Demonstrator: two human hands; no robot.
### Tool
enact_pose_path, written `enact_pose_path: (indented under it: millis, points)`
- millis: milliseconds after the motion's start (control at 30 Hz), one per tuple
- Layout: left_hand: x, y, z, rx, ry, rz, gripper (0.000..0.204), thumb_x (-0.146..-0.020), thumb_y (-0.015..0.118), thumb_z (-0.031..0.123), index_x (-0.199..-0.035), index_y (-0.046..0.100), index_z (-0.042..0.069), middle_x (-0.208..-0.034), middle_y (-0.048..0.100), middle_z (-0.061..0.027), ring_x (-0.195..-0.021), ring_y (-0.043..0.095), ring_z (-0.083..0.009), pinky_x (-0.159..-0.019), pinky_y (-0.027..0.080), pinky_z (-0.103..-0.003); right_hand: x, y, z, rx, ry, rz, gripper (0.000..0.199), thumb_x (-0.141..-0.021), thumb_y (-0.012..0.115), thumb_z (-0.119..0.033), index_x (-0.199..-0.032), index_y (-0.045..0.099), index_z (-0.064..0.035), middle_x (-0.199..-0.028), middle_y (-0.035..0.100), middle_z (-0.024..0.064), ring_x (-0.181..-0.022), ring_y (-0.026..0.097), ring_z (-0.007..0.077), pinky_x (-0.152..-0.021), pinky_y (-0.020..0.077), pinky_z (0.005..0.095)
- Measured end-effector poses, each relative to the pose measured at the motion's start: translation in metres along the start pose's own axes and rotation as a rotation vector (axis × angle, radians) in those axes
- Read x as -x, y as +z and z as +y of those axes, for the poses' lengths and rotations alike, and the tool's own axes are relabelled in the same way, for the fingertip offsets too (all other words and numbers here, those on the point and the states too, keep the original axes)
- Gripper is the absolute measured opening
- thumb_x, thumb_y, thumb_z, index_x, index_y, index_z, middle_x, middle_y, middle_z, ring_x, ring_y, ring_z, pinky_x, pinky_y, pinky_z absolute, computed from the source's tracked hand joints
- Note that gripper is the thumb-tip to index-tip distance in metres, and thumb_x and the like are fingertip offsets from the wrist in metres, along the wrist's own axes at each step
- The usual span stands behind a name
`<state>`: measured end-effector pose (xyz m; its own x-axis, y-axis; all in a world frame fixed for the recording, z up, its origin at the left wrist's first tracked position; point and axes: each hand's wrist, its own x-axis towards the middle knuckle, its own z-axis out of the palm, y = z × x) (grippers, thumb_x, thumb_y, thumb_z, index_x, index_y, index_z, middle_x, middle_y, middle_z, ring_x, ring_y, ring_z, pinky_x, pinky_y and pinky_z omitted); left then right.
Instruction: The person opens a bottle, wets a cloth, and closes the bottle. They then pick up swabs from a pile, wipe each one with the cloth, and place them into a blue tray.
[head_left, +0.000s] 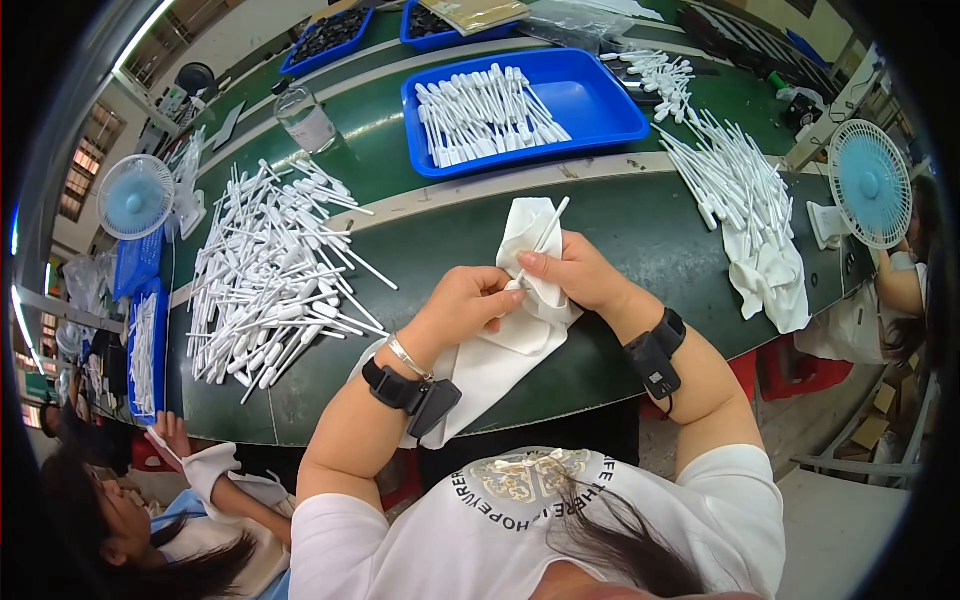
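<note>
One white wand, held in white cloth between two bare hands, above the near edge of a dark green bench.

White wand (552, 224): tilted, slim end standing clear of the white cloth (490, 375); left hand (468, 305) closed in a fingertip pinch at its lower end, right hand (585, 268) closed with thumb pressing cloth against it. Step in hand, by judgement: wiping or handling a single piece in the cloth; the next move calls for a steady left pinch and light right-thumb pressure along the shaft. Around: loose heap of wands (270, 260) at left; blue tray (610, 118) beyond, part-filled with aligned wands; another bundle (735, 180) at right.
</note>
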<state>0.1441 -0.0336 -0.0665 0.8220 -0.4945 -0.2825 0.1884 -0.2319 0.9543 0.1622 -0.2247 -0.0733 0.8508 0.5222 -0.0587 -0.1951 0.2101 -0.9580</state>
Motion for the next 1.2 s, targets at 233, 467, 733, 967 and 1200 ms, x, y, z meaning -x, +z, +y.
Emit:
enact_pose_path:
  millis: [233, 467, 733, 967, 1200]
  points:
    - [0.001, 0.006, 0.004, 0.145, 0.007, 0.003, 0.02, -0.082, 0.061, 0.021, -0.078, 0.061, 0.002, -0.064, 0.054, 0.0009, -0.052, 0.051, -0.0061, -0.047, 0.041, -0.019, 0.005, 0.005, -0.007, 0.041, -0.048, 0.042, 0.028, -0.085, 0.058, -0.021, -0.104, 0.056, -0.0016, -0.096, 0.059, 0.0044, -0.084, 0.056, 0.0108, -0.072, 0.0462, 0.0259]
    - [0.002, 0.006, 0.003, 0.138, 0.058, 0.038, 0.02, -0.082, 0.061, 0.022, -0.077, 0.062, 0.003, -0.067, 0.055, 0.0009, -0.053, 0.05, -0.0052, -0.048, 0.041, -0.019, 0.005, 0.004, -0.007, 0.041, -0.038, 0.04, 0.031, -0.084, 0.059, -0.021, -0.107, 0.054, -0.0006, -0.097, 0.059, 0.0052, -0.085, 0.056, 0.0115, -0.074, 0.0461, 0.0264]
    - [-0.001, 0.004, -0.003, -0.249, 0.305, 0.321, 0.015, -0.078, 0.06, 0.016, -0.08, 0.062, 0.001, -0.073, 0.061, -0.0083, -0.059, 0.057, -0.02, -0.055, 0.046, -0.028, 0.0, 0.005, 0.002, -0.157, -0.09, -0.101, 0.031, -0.084, 0.056, -0.014, -0.11, 0.051, 0.0013, -0.1, 0.058, 0.0064, -0.09, 0.055, 0.0126, -0.077, 0.0448, 0.0257]
    - [0.001, 0.011, -0.01, -0.754, 0.503, 0.31, 0.014, -0.078, 0.054, 0.011, -0.086, 0.06, 0.001, -0.076, 0.06, -0.0144, -0.068, 0.057, -0.0311, -0.059, 0.045, -0.034, -0.002, 0.006, 0.016, 0.079, -0.077, 0.079, 0.028, -0.085, 0.051, -0.011, -0.11, 0.05, 0.0002, -0.097, 0.059, 0.0056, -0.088, 0.056, 0.0137, -0.077, 0.0456, 0.0263]
    - [0.003, 0.013, -0.004, -0.391, 0.235, 0.134, 0.012, -0.081, 0.051, 0.01, -0.084, 0.058, 0.001, -0.069, 0.057, -0.0101, -0.055, 0.054, -0.024, -0.051, 0.042, -0.035, -0.007, -0.019, 0.007, -0.314, -0.113, 0.158, 0.024, -0.085, 0.052, -0.01, -0.107, 0.051, -0.0001, -0.095, 0.059, 0.0074, -0.086, 0.058, 0.0146, -0.076, 0.0466, 0.0276]
